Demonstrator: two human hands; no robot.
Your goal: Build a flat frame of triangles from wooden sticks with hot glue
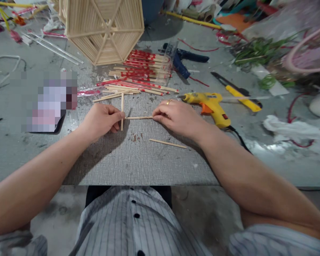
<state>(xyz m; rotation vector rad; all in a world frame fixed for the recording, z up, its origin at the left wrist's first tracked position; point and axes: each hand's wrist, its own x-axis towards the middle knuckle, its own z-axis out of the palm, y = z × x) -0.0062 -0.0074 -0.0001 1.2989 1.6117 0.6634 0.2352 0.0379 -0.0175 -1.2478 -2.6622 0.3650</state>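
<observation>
My left hand (102, 119) pinches an upright-lying wooden stick (122, 103) near its lower part. A second wooden stick (139, 117) runs sideways from that pinch, meeting the first one at roughly a right angle. Its far end sits between the thumb and fingers of my right hand (173, 115), which wears a ring. Whether the two sticks are joined is hidden by my left fingertips. Just below my right hand, a loose wooden stick (168, 143) lies on the table. A yellow hot glue gun (212, 103) with an orange trigger rests beside my right hand.
A structure of stacked sticks (105, 32) stands at the back. Red-tipped chopsticks (149, 71) lie before it. To the right are a yellow utility knife (240, 94), crumpled tissue (290, 128) and green plant stems (258, 51). A blurred phone (49, 106) lies left; dark-blue pliers-like tool (182, 60) behind.
</observation>
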